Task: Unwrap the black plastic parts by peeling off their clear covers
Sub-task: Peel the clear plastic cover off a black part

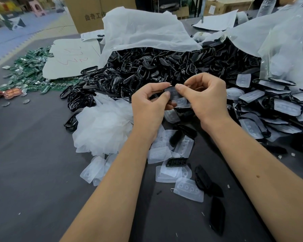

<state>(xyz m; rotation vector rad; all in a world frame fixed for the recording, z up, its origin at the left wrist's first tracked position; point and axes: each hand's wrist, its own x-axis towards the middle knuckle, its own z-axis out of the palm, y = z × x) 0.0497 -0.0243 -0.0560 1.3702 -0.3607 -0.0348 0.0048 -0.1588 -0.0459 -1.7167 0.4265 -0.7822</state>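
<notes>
The black part (173, 92), judged light and stiff with a thin, slippery clear cover (181, 103), is pinched above the table (33, 154) between left hand (147, 105) and right hand (206, 98), best gripped at its edges.

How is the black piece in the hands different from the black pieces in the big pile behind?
The black piece is pinched between the left hand and the right hand; the big pile lies on the table. The held piece looks solid, with a clear cover against it; the pile's pieces are mostly bare open rings. Both are shiny black plastic.
</notes>
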